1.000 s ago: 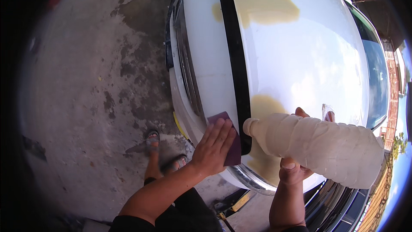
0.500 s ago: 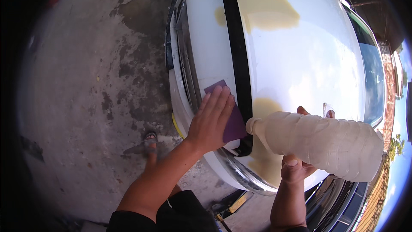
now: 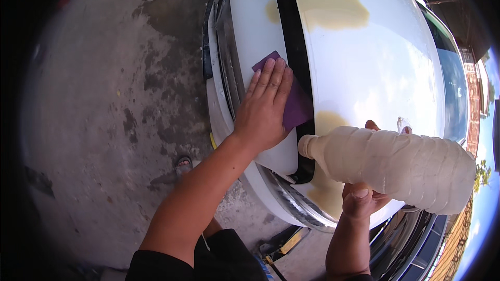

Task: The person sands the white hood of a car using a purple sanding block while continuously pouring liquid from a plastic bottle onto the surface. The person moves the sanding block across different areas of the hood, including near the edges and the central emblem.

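Note:
Fingers stretched flat, my left hand [image 3: 260, 109] presses a purple sheet of sandpaper [image 3: 299, 105] onto the white front panel [image 3: 255, 26] of a car. One edge of the sheet reaches over the black gap [image 3: 294, 31] beside the hood [image 3: 385, 67]. My right hand [image 3: 360, 201] is wrapped round a large, cloudy, ribbed plastic bottle [image 3: 393, 166]. The bottle lies nearly sideways above the hood, its uncapped neck pointing left toward the gap. Most of the right fingers are hidden behind it.
Yellowish-tan patches [image 3: 330, 2] mark the white hood and panel. A headlight [image 3: 291, 200] curves along the near edge. To the left is a stained concrete floor [image 3: 104, 125], with a sandalled foot [image 3: 183, 164] on it. Another dark vehicle part [image 3: 411, 250] stands at lower right.
My left hand and the sandpaper have slid up along the panel, away from me. The bottle has shifted slightly right and stays tilted with its neck leftward.

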A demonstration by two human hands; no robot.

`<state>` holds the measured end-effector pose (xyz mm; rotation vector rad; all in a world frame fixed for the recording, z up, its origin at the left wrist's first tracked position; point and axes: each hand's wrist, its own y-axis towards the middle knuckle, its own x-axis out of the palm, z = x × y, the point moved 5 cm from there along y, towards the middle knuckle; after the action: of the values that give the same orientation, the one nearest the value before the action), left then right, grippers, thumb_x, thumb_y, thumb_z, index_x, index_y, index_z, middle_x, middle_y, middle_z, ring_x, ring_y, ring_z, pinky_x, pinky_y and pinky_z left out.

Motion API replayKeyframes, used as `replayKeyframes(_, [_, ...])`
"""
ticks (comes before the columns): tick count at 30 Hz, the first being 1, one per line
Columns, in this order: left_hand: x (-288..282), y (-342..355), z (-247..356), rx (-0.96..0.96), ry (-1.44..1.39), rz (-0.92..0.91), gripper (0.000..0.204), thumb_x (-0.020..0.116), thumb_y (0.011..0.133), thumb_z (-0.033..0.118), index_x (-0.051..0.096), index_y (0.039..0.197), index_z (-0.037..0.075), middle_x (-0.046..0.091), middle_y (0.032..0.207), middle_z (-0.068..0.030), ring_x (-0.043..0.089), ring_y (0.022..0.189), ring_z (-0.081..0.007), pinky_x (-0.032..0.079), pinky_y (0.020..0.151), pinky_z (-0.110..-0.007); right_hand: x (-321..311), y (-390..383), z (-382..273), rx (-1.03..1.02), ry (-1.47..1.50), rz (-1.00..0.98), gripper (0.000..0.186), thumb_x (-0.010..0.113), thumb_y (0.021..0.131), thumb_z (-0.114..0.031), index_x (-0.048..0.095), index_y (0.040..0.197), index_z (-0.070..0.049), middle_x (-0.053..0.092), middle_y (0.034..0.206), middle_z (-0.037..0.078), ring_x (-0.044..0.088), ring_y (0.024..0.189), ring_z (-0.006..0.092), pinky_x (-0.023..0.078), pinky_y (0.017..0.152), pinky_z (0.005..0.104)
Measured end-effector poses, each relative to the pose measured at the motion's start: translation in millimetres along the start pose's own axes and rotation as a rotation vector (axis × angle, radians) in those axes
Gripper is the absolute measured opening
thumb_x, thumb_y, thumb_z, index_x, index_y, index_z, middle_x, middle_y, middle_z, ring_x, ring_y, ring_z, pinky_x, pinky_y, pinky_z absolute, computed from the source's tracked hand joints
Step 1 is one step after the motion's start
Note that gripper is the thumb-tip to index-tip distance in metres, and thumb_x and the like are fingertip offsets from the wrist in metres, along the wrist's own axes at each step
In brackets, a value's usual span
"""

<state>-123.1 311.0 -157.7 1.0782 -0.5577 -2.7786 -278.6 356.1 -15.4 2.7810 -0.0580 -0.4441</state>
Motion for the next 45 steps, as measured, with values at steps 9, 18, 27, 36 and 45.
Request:
replayKeyframes(9, [-4, 4, -1, -0.021, -0.016, 0.054, 0.094, 0.077, 0.074, 0.017, 0.025, 0.15, -0.007, 0.019, 0.158, -0.0272, 0.015, 0.149, -0.0417, 0.015, 0.12, -0.052, 5, 9, -2, -0.124, -0.058, -0.046, 0.113, 0.081, 0.076, -0.053, 0.017, 0.153, -0.001, 0.041, 0.145, 0.02, 0.05, 0.128, 0.0361, 0.046, 0.103, 0.0499])
replayKeyframes(18, [18, -49, 17, -0.137, -0.121, 0.025, 0.098, 0.079, 0.075, 0.021, 0.022, 0.149, -0.011, 0.017, 0.157, -0.0306, 0.011, 0.149, -0.045, 0.012, 0.12, -0.053, 9, 24, 2, -0.178, -0.08, -0.036, 0.107, 0.08, 0.079, -0.049, 0.02, 0.152, 0.0, 0.032, 0.152, 0.015, 0.049, 0.13, 0.0396, 0.045, 0.104, 0.0531])
replayKeyframes(27, [27, -76, 41, -0.358, -0.189, 0.071, 0.091, 0.072, 0.08, 0.015, 0.018, 0.147, -0.016, 0.016, 0.155, -0.0353, 0.011, 0.147, -0.0492, 0.011, 0.12, -0.055, 25, 50, 6, -0.169, 0.031, -0.178, 0.098, 0.081, 0.08, -0.04, 0.026, 0.149, 0.001, 0.04, 0.147, 0.017, 0.047, 0.132, 0.0399, 0.041, 0.108, 0.0536])
replayKeyframes(36, [23, -67, 39, -0.432, -0.247, 0.119, 0.095, 0.074, 0.079, 0.015, 0.016, 0.147, -0.015, 0.014, 0.155, -0.0357, 0.01, 0.147, -0.0501, 0.01, 0.12, -0.055, 24, 46, 13, -0.173, 0.008, -0.095, 0.104, 0.083, 0.076, -0.046, 0.025, 0.148, 0.002, 0.044, 0.141, 0.018, 0.052, 0.126, 0.0379, 0.045, 0.104, 0.051])
replayKeyframes(45, [16, -29, 17, -0.501, -0.173, 0.186, 0.097, 0.074, 0.081, 0.019, 0.013, 0.148, -0.016, 0.013, 0.155, -0.0366, 0.008, 0.147, -0.0502, 0.01, 0.12, -0.053, 10, 42, 11, -0.227, 0.032, -0.12, 0.093, 0.079, 0.081, -0.039, 0.03, 0.147, 0.004, 0.045, 0.143, 0.021, 0.047, 0.132, 0.0409, 0.039, 0.109, 0.057])
